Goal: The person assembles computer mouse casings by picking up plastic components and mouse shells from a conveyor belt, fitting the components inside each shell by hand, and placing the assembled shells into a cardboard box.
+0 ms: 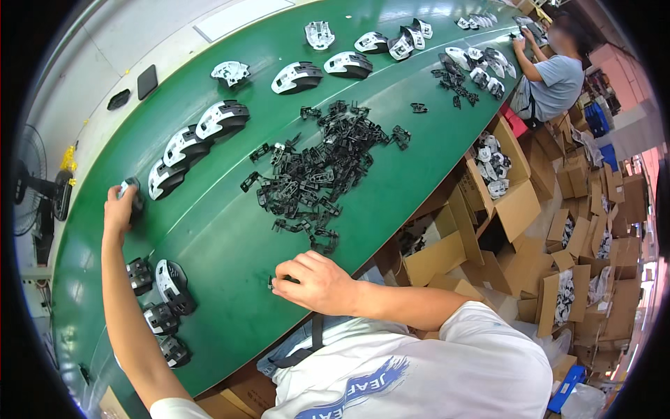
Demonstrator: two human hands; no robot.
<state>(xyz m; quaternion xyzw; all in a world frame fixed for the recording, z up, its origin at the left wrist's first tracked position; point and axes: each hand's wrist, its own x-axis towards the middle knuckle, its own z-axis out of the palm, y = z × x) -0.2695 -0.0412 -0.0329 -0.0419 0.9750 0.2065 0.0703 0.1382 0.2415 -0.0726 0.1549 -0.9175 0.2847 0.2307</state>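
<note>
At the left side of the green table, my left hand (118, 209) grips a dark and white computer mouse shell (135, 202), partly hidden by my fingers. My right hand (314, 281) is closed in a pinch near the table's front edge, with a small black plastic part (271, 282) peeking out at the fingertips. Beyond it lies a loose heap of black plastic parts (321, 164). White-and-black mouse shells (222, 120) form a curved row along the far side. Nearest my left forearm sit several more shells (172, 286), some showing dark insides.
The green table (230, 279) curves away to the right, where another person (555, 77) works. Open cardboard boxes (513, 202) with white parts crowd the floor at right. A fan (38, 185) stands at far left, near a black phone-like slab (147, 82).
</note>
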